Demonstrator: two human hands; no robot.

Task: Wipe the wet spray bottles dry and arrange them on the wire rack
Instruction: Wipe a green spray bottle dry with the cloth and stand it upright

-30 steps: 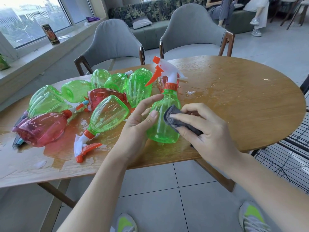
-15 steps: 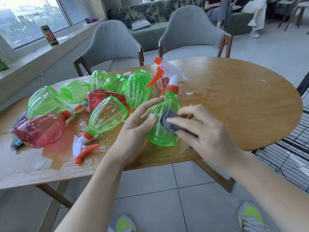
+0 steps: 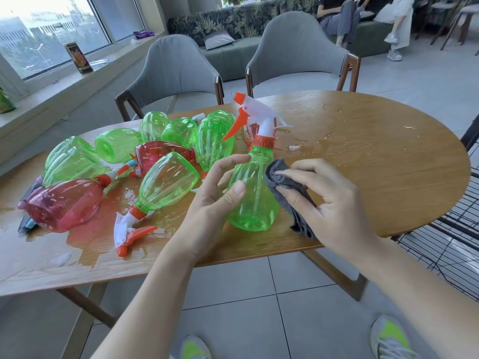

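Upright green spray bottle (image 3: pixel 252 195), grey cloth (image 3: pixel 287 186) against its side

Behind the wooden table (image 3: pixel 375 161) stand two grey chairs (image 3: pixel 178 71), a patterned sofa (image 3: pixel 241 22) beyond them, bright windows (image 3: pixel 49 35) to its left.

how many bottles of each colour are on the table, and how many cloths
green bottles: 8 (the two at the far left overlap, so that pair is less sure)
red bottles: 3 (one is mostly hidden behind the upright green one)
cloth: 1
total: 12
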